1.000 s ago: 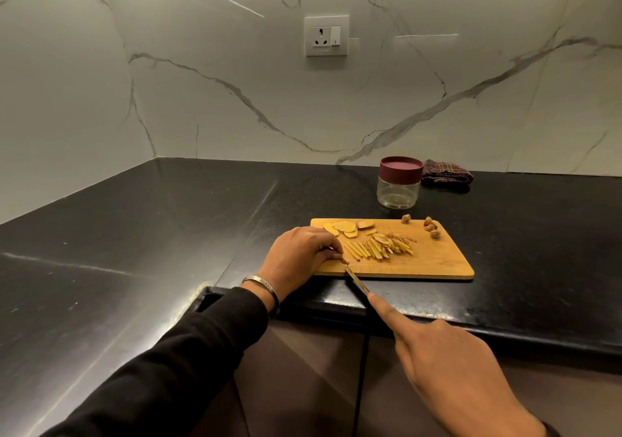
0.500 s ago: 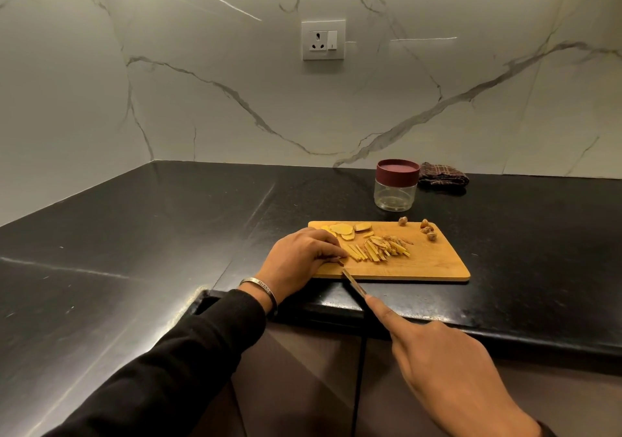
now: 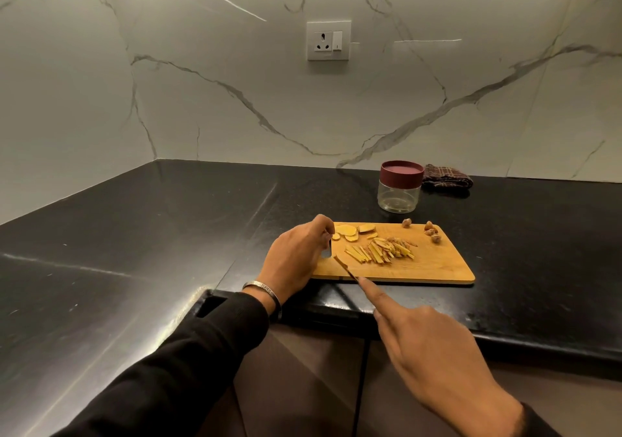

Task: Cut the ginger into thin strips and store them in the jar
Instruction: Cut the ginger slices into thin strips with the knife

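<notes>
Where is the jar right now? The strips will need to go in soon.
In the head view the jar, its maroon lid on, stands on the black counter just behind the cutting board's far edge, right of centre, beside a folded cloth.

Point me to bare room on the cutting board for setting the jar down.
Bare wood: the cutting board's right end, below the ginger knobs and right of the ginger strips; also its front edge. Crowded: left end, with ginger slices, left hand and knife.
</notes>
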Demonstrator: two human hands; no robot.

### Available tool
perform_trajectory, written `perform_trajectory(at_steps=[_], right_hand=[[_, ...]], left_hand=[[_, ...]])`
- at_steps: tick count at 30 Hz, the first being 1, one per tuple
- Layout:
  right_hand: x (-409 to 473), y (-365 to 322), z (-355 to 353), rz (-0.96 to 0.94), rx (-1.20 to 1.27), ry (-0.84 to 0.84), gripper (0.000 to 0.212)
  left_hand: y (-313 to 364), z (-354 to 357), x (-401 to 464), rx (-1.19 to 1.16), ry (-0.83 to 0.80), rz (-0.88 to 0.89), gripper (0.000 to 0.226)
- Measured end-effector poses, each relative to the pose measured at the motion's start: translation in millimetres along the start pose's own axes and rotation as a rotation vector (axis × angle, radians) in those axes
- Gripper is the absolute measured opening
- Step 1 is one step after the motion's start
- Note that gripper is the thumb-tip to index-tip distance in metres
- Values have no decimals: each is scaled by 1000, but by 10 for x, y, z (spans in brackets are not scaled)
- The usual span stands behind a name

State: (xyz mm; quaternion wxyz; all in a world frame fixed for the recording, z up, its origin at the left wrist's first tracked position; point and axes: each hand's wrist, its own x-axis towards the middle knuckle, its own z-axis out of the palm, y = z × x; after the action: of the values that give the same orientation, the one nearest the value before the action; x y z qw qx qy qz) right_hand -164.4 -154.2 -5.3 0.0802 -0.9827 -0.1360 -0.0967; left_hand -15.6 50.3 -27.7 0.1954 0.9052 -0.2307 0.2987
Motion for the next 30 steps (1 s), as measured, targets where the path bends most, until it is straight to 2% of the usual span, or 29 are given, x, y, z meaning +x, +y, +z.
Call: perform_trajectory(at_steps=[5,11,17,23,30], right_hand=[[205,24,111,-53,-1,14,54],[357,215,17,71,-35,16,52],[322,210,48,-41,-24,-13,52],[451,384,36,16,50,-16,50],[459,430,87,-1,85,-6,51]], left_hand=[[-1,-7,0,12,28,-22,13],[-27,-5,10,-12,34,-49,12],[-50,19,26,-7,54,-90,13],[-109,43,53,-46,75,-165,13],[-225,35,212,-133,-35,-191,18]])
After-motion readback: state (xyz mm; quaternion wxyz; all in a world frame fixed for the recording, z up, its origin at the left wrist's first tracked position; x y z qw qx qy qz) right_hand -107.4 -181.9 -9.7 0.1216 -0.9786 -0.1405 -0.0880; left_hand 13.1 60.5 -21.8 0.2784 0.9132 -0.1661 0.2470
